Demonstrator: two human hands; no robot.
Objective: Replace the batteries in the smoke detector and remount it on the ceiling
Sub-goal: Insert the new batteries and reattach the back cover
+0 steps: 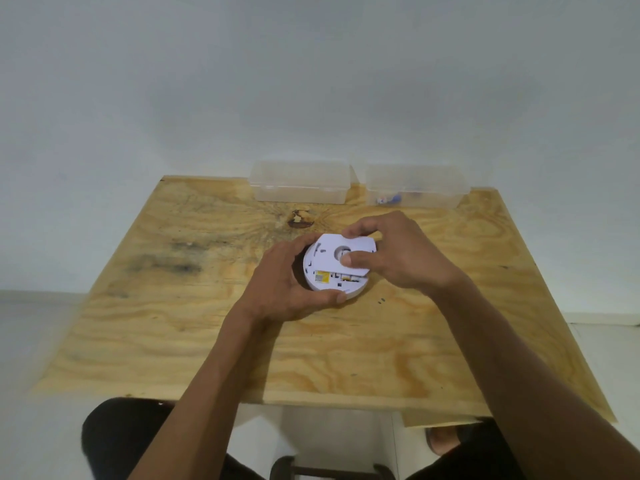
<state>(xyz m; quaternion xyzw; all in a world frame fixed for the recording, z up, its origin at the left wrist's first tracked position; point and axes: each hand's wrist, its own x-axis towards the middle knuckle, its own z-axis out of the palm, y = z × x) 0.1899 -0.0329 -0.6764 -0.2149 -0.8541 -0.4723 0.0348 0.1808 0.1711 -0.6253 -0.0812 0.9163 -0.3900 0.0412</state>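
The left hand point(291, 282) cups the side of the white smoke detector point(334, 271), which sits back-side up near the middle of the plywood table point(173, 323). The right hand point(391, 258) pinches the flat back plate point(343, 252), thumb pressed on top. The plate sits a bit off, so a yellow part shows under it. I think the job is at its middle. I cannot tell if batteries are inside. Far back stand an empty clear box point(300, 183) and another clear box point(415, 187) with small blue things, too blurry to name.
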